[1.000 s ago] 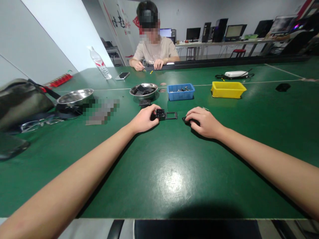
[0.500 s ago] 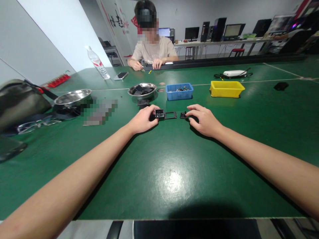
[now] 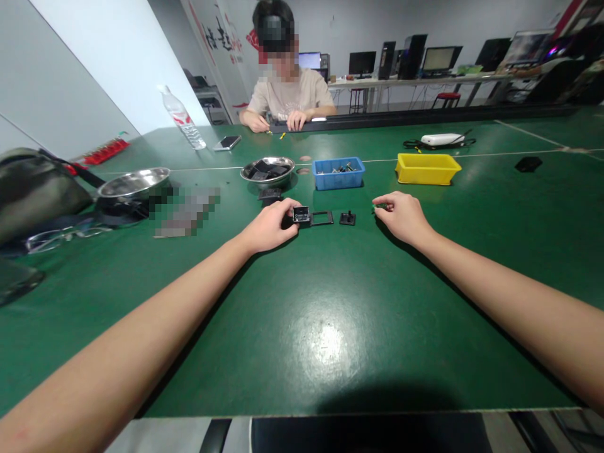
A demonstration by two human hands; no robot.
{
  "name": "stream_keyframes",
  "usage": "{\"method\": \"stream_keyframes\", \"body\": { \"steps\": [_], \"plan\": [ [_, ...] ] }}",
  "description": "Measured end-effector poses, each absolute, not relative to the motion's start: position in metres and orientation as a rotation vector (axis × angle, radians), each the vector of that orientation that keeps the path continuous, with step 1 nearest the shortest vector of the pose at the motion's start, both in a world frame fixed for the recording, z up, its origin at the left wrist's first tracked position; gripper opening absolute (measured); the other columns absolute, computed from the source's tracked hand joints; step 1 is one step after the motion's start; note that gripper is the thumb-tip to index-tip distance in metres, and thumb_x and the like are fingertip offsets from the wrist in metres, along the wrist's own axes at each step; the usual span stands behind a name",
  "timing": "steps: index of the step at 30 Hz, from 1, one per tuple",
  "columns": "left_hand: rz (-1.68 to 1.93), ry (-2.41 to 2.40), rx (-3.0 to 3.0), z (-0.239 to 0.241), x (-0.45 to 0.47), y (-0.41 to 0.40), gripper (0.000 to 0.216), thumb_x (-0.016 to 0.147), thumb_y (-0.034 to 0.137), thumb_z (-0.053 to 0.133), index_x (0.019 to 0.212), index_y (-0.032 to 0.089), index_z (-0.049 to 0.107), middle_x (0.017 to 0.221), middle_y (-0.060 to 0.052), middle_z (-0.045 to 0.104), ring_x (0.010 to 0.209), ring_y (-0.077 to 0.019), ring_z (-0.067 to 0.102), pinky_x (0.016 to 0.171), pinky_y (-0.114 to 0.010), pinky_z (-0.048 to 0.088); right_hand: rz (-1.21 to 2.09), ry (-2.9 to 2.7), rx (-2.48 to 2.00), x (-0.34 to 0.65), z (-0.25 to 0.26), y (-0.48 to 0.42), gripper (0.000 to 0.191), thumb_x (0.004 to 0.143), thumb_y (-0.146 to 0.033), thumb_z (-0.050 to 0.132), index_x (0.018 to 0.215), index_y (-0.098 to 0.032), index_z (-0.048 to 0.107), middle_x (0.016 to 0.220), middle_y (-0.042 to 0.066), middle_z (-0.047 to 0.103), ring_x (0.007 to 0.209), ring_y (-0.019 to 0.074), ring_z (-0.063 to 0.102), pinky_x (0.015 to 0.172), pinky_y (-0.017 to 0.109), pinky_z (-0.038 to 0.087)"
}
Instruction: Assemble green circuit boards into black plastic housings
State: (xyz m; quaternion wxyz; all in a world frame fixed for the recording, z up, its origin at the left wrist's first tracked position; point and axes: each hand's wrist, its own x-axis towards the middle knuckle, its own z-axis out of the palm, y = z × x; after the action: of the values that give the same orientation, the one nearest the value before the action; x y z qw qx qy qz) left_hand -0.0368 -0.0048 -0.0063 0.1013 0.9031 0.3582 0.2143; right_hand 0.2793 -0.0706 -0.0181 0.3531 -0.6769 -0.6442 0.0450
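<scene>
My left hand (image 3: 271, 225) is closed around a small black open-topped case (image 3: 301, 215), with its thumb and fingertips on the left side. Beside it, a thin black rectangular frame (image 3: 323, 218) lies flat on the green table. Further right sits a small black square piece (image 3: 348, 218) with a short upright stub, apart from both hands. My right hand (image 3: 401, 215) is just above the table to the right of that piece. Its thumb and index fingertips come close together in a pinch, with a tiny greenish bit there that I cannot make out.
Behind my hands stand a steel bowl of black parts (image 3: 268, 173), a blue bin of small metal parts (image 3: 338, 174) and a yellow bin (image 3: 428, 169). Another black part (image 3: 270, 196) lies near my left hand. Across the table a person (image 3: 289, 94) works with both hands.
My right hand has moved right and slightly back, away from the small black square piece, which stays on the table. My left hand keeps its hold on the case.
</scene>
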Motion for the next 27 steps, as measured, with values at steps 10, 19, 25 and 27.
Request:
{"method": "stream_keyframes", "body": {
  "steps": [10, 19, 25, 27],
  "plan": [
    [0.629, 1.059, 2.667, -0.0065, -0.0374, -0.0039, 0.040, 0.081, 0.035, 0.055, 0.115, 0.016, 0.061, 0.104, -0.010, 0.069, 0.091, -0.0239, 0.066, 0.092, -0.042, 0.055, 0.284, -1.492, -1.799, 0.2830, -0.0170, -0.0690, 0.021, 0.081, -0.011, 0.064, 0.084, -0.018, 0.083, 0.088, 0.007, 0.082, 0.087, 0.0234, 0.076, 0.086, 0.034, 0.054],
    [0.631, 1.060, 2.669, -0.0068, -0.0380, -0.0032, 0.040, 0.081, 0.036, 0.055, 0.115, 0.016, 0.061, 0.105, -0.010, 0.069, 0.090, -0.0239, 0.065, 0.092, -0.043, 0.054, 0.163, -1.515, -1.823, 0.2805, -0.0139, -0.0735, 0.022, 0.075, -0.010, 0.060, 0.088, -0.016, 0.077, 0.072, 0.004, 0.072, 0.070, 0.0204, 0.064, 0.074, 0.032, 0.047],
    [0.629, 1.062, 2.667, -0.0070, -0.0375, -0.0028, 0.039, 0.081, 0.036, 0.055, 0.115, 0.017, 0.061, 0.105, -0.009, 0.069, 0.090, -0.0236, 0.065, 0.092, -0.042, 0.054, 0.113, -1.555, -1.650, 0.2782, -0.0142, -0.0748, 0.017, 0.076, -0.014, 0.061, 0.085, -0.018, 0.075, 0.073, 0.003, 0.071, 0.068, 0.0193, 0.061, 0.075, 0.033, 0.047],
    [0.624, 1.065, 2.671, -0.0071, -0.0373, -0.0025, 0.039, 0.081, 0.035, 0.056, 0.115, 0.017, 0.061, 0.105, -0.009, 0.069, 0.091, -0.0237, 0.065, 0.092, -0.042, 0.054, 0.112, -1.635, -1.579, 0.2770, -0.0151, -0.0754, 0.015, 0.078, -0.016, 0.062, 0.083, -0.019, 0.076, 0.077, 0.004, 0.072, 0.070, 0.0194, 0.061, 0.075, 0.033, 0.047]
  ]
}}
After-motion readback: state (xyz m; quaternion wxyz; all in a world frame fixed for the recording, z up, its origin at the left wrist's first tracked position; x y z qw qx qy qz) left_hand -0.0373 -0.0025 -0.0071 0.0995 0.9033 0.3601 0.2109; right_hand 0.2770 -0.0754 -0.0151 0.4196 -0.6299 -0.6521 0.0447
